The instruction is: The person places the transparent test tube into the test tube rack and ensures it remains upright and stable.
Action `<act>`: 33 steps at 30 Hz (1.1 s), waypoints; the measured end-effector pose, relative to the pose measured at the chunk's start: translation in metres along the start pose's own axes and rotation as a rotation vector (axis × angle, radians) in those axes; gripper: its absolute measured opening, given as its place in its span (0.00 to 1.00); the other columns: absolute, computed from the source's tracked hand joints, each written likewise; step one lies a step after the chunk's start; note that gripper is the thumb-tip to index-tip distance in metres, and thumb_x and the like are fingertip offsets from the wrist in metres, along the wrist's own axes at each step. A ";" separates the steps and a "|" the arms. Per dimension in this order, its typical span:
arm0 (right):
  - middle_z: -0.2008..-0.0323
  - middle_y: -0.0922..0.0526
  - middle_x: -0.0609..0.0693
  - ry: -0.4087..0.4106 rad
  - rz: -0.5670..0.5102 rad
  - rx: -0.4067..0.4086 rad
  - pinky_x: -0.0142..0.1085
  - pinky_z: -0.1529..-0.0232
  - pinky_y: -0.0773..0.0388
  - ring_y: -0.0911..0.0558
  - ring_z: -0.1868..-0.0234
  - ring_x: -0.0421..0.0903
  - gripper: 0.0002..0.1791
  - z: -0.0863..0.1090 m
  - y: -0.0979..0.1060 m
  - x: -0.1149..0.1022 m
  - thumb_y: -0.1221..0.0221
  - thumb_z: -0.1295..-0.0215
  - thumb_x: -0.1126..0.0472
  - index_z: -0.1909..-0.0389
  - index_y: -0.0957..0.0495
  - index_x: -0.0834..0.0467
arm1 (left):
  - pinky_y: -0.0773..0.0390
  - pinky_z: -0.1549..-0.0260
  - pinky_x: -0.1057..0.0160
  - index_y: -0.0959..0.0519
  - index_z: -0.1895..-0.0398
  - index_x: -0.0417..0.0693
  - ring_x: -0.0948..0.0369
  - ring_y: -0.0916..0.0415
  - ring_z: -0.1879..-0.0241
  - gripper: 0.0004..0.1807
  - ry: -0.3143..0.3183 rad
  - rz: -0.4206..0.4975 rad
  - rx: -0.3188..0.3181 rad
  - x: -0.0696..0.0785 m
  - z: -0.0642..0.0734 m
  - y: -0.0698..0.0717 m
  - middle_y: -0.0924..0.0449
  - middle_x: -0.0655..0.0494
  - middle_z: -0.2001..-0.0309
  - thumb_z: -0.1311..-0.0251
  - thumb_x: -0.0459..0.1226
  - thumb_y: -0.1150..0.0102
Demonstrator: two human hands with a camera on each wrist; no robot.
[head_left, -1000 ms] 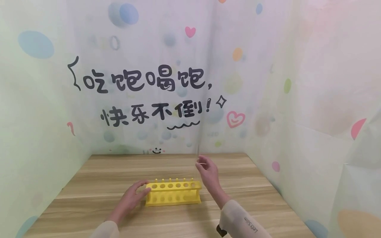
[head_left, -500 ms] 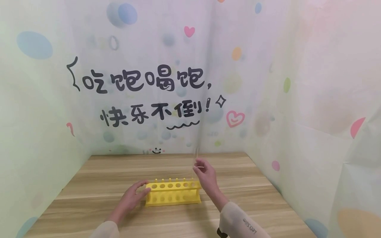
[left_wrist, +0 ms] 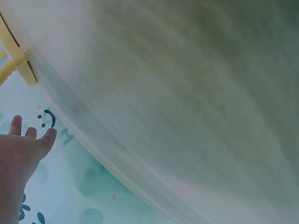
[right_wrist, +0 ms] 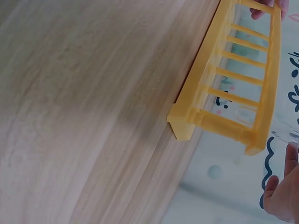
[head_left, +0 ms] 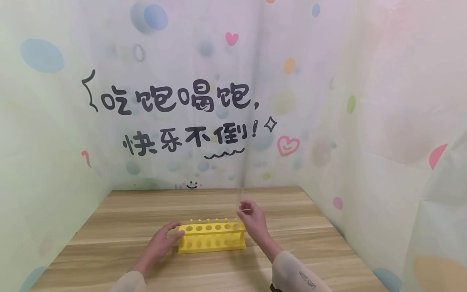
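A yellow test tube rack stands upright on the table, a row of round holes along its top plate. At its left end my left hand pinches the top plate, thumb in front and fingers behind. My right hand is over the rack's right end, thumb and fingers pinching a clear test tube upright. The tube is faint against the wall. In the right wrist view, the clear tube's rounded lower end shows between the rack's plates, below the end hole. The left wrist view catches only the rack's corner and some fingers.
The wood-grain table runs back to a pale patterned curtain printed with dots, hearts and black lettering. Similar sheets close off the left and right sides.
The right hand has moved a little left and then down with the test tube, toward the rack's right end. The left hand and the rack have stayed put.
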State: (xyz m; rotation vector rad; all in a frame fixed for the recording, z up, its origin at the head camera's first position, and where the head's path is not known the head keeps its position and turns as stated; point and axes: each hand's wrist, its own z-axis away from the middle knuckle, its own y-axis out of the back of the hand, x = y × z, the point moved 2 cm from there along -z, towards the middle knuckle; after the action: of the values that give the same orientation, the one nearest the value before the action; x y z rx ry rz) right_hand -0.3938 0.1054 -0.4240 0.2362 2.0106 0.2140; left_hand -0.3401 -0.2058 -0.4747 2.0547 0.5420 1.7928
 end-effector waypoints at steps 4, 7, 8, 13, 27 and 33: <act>0.56 0.18 0.57 0.027 0.042 -0.009 0.35 0.55 0.17 0.16 0.55 0.50 0.17 0.001 0.000 0.004 0.36 0.36 0.68 0.48 0.24 0.61 | 0.38 0.39 0.30 0.30 0.32 0.45 0.33 0.42 0.32 0.33 0.003 0.000 -0.003 -0.001 -0.001 0.000 0.37 0.32 0.31 0.32 0.55 0.44; 0.56 0.18 0.56 0.034 0.065 -0.021 0.34 0.56 0.17 0.16 0.55 0.50 0.17 0.003 0.000 0.006 0.36 0.37 0.69 0.48 0.24 0.60 | 0.38 0.40 0.30 0.30 0.32 0.45 0.32 0.42 0.32 0.33 0.004 -0.003 -0.003 -0.001 -0.001 0.000 0.37 0.32 0.32 0.32 0.55 0.44; 0.57 0.18 0.55 0.036 0.071 -0.025 0.34 0.56 0.17 0.16 0.56 0.50 0.17 0.003 0.000 0.007 0.36 0.38 0.69 0.48 0.24 0.60 | 0.38 0.40 0.30 0.30 0.32 0.45 0.33 0.42 0.32 0.33 0.004 -0.004 -0.003 -0.001 -0.001 0.000 0.37 0.32 0.31 0.32 0.55 0.44; 0.58 0.17 0.51 0.035 0.088 -0.046 0.34 0.57 0.17 0.16 0.57 0.49 0.18 0.007 -0.001 0.008 0.35 0.39 0.69 0.47 0.24 0.62 | 0.39 0.39 0.30 0.30 0.32 0.46 0.33 0.43 0.32 0.33 0.006 -0.001 -0.002 -0.001 -0.001 0.000 0.37 0.32 0.31 0.32 0.56 0.44; 0.58 0.18 0.52 0.008 0.117 -0.079 0.32 0.58 0.18 0.17 0.56 0.48 0.18 0.013 -0.003 0.020 0.35 0.37 0.66 0.47 0.25 0.60 | 0.38 0.39 0.31 0.29 0.33 0.47 0.34 0.42 0.32 0.33 0.008 0.003 -0.003 -0.002 -0.002 0.000 0.35 0.33 0.32 0.33 0.56 0.43; 0.58 0.18 0.52 0.030 0.127 -0.080 0.33 0.57 0.18 0.17 0.57 0.48 0.16 0.016 -0.004 0.023 0.35 0.37 0.67 0.49 0.24 0.60 | 0.40 0.38 0.30 0.29 0.32 0.48 0.33 0.43 0.31 0.33 0.014 0.001 0.000 -0.003 -0.001 0.000 0.36 0.34 0.31 0.34 0.57 0.43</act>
State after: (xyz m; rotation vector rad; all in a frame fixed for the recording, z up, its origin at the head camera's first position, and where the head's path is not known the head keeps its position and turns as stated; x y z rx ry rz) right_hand -0.3898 0.1083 -0.4516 0.3125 2.0138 0.3794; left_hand -0.3418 -0.2072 -0.4768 2.0439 0.5456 1.8093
